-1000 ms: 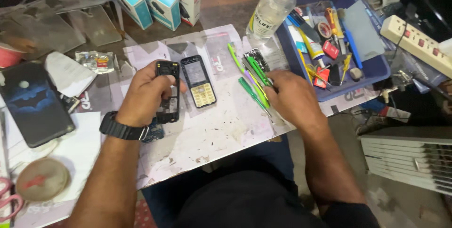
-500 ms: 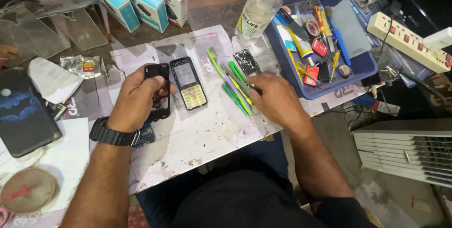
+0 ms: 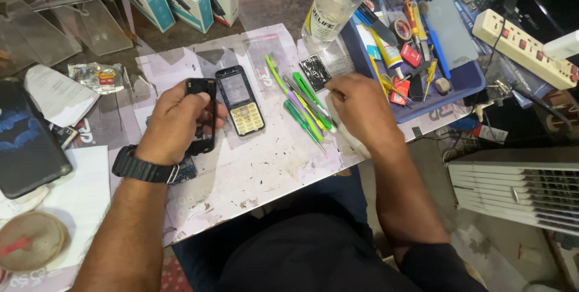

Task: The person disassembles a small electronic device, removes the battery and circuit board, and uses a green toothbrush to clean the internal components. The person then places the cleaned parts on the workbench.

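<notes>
Left hand grips black phone frame.

Colours under your hands

Your black phone frame, a grey phone with yellow keypad, green and purple tools, blue tray.

left hand curled, gripping; right hand palm-down, fingers bent.

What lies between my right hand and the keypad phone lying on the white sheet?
A fanned row of green and purple screwdrivers lies on the white sheet between the right hand and the keypad phone. Nothing else visible sits in that gap. The left hand holds a black phone frame on the phone's far side.
</notes>
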